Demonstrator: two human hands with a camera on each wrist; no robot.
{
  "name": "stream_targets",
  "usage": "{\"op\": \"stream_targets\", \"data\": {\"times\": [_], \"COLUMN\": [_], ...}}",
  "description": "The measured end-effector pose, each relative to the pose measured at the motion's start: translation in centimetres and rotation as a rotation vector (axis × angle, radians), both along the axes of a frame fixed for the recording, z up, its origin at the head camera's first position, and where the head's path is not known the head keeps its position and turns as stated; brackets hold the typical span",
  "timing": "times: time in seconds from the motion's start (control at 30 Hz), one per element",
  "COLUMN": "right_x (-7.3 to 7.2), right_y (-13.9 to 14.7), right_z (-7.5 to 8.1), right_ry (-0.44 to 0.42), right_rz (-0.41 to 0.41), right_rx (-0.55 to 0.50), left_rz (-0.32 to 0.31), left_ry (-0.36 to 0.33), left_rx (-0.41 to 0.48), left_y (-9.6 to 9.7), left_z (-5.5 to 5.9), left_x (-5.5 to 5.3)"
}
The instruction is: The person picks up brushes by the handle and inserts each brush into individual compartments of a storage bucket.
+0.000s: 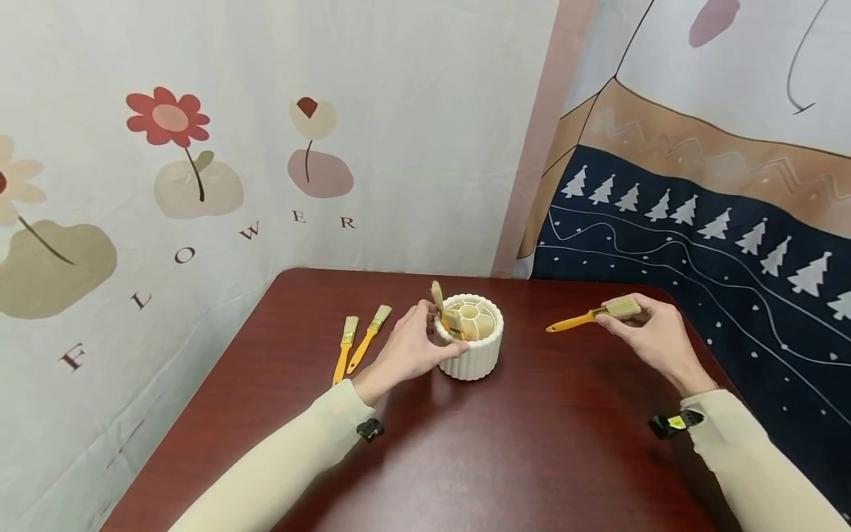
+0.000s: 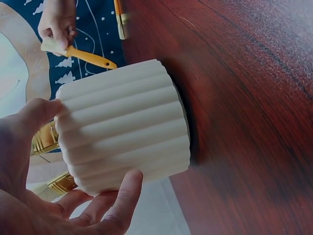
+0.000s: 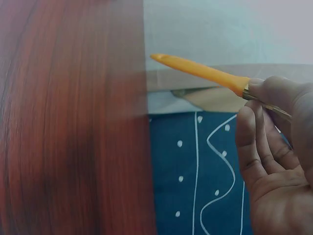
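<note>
Yellow-handled brush [image 1: 582,319] aloft; ribbed cream holder [image 1: 473,360] upright

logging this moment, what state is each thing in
White holder: upright, partly filled
Two brushes inside: bristles up
Two brushes left of holder: lying flat
Held brush: raised, handle leftward
Brush at left-wrist view's edge: partly cut off
Left grip: holding holder
Right grip: pinching held brush

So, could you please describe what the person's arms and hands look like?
The left sleeve and right sleeve are pale cream, plain and long, reaching the wrists. The left hand and right hand are bare, without gloves. The left wrist has a small black device; the right wrist's black device bears a yellow-green patch.
</note>
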State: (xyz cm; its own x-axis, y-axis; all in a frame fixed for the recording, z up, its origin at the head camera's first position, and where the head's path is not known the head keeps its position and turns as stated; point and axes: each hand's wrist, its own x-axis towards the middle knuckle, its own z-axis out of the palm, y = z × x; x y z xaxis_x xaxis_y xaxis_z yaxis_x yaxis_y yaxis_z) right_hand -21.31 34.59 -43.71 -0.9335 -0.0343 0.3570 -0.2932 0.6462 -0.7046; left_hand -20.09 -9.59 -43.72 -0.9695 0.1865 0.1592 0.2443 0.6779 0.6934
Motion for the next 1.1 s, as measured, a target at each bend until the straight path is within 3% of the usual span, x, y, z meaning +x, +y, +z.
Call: {"op": "stream_targets", "data": {"times": [0.5,1.1], "right_x": [1.2,2.9], "right_y": [-3.3,-6.5], "right_z": [1.5,3.1], "right_ry": [0.093,0.157], "right_rz": [0.053,0.121], "right_rx": [-0.075,-0.090], "left_rz": [-0.016,-0.017], "left_ry": [-0.027,-0.031], "left_rx": [0.023,0.019], "left_y": [-0.2,-0.2], "left_z": [-0.3,-0.2], "left_x": [-0.3,-0.4]}}
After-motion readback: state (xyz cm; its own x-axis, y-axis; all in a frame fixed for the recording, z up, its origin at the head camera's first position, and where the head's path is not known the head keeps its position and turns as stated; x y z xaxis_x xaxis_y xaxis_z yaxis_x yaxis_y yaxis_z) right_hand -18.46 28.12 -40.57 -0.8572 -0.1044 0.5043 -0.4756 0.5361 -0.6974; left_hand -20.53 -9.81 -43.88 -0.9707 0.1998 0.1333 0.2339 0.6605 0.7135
